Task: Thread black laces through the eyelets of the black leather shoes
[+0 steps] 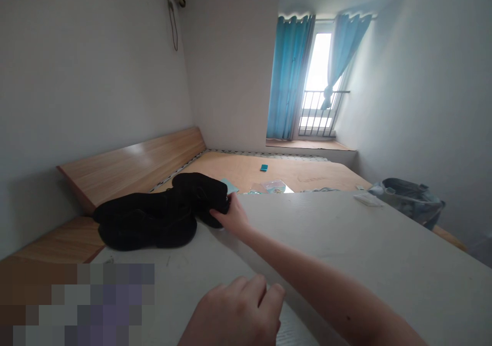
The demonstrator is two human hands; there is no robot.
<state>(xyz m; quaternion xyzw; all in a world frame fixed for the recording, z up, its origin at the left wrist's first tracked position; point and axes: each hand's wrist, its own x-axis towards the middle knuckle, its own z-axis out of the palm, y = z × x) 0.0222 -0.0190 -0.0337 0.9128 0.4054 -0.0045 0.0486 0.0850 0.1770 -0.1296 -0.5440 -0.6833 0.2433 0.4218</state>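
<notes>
White table (pixel 307 218) up near — black shoes (pixel 148 220) over on the left, whitish packet (pixel 368 199) by the far right edge. Tan bed (pixel 307 170) beyond it's got a small teal square (pixel 264 167) — plus some clear plastic packaging (pixel 274 186) nearer.

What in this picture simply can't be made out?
In the head view:
Far fingertips of the right hand: hidden behind the rounded matte black shoe.
Anything inside the left hand: its palm faces away.
Bottom left corner: masked by coarse pixel blocks.
Outside the white-framed window: washed out by glare.
</notes>
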